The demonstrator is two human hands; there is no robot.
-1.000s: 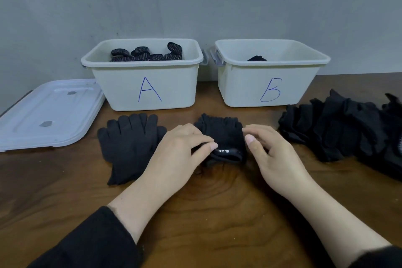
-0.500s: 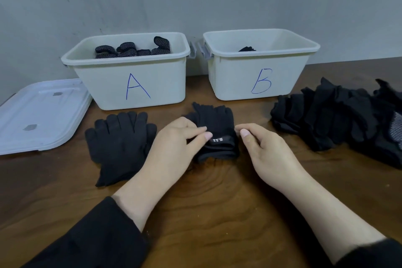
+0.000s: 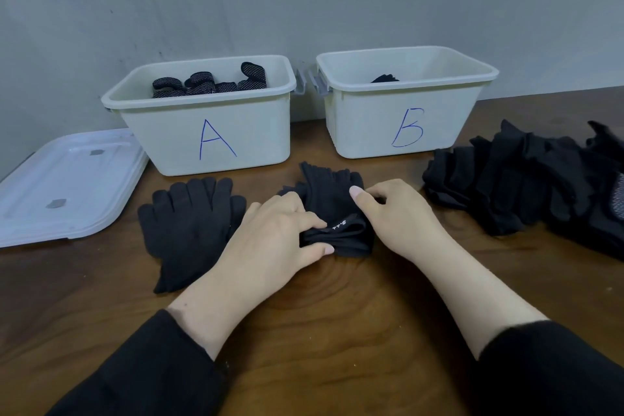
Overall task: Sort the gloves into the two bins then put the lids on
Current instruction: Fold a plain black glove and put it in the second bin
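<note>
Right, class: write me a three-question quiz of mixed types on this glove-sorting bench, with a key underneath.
1. True or false: bin A already holds dotted gloves.
2. Multiple choice: where do the lids lie? (a) on bin B, (b) flat on the table left of bin A, (c) under the glove pile.
3. Short answer: what do the left hand and right hand both grip?

Key:
1. True; dotted gloves show above its rim.
2. b.
3. The folded black gloves in front of the bins, beside the flat gloves.
</note>
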